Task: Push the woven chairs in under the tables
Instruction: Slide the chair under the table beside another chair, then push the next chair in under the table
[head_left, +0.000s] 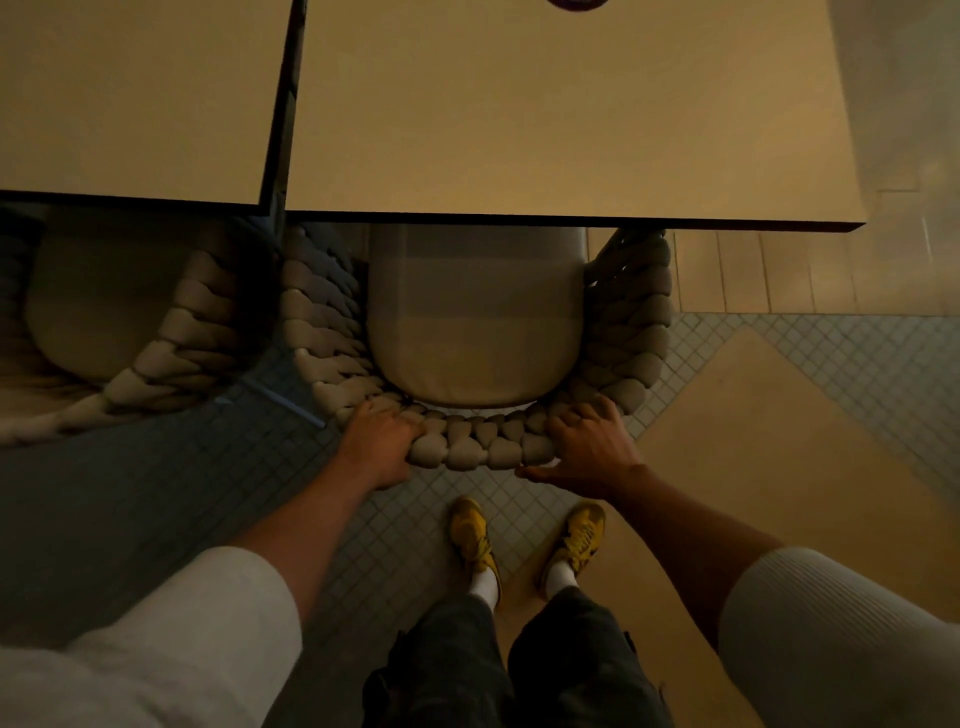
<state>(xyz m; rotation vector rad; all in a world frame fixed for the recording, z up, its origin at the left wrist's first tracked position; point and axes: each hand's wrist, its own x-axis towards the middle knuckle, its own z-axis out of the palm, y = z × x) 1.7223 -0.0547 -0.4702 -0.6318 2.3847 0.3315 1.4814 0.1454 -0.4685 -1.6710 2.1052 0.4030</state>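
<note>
The woven chair (467, 447) is found directly ahead of the person, its curved braided back rim turned towards the body and its open front turned towards the bench (545, 114). The front part of the seat cushion (472, 322) is already hidden beneath the near bench edge, while the rear of the cushion and the whole back rim are left out over the tiled floor (291, 499). The chair's front-to-back axis is lined up roughly square to that edge, so the travel that is called for is judged to run straight away from the body. Neither hand is placed nearer than the other: the rim is met on both sides of its centre, at about the same reach.

The left hand (382, 439) is closed on the rim, the fingers (395, 415) curled over the top of the braid and the thumb tucked against its outer face. The right hand (587, 441) is likewise wrapped over the rim, its fingers bent across the top and the thumb stretched along the outside below. Nothing else is held.

A second woven chair (171, 338) is seen to the left, tucked in part beneath the neighbouring bench (130, 93) and standing just beside the first. The yellow shoes (475, 535) are planted close behind the rim.
</note>
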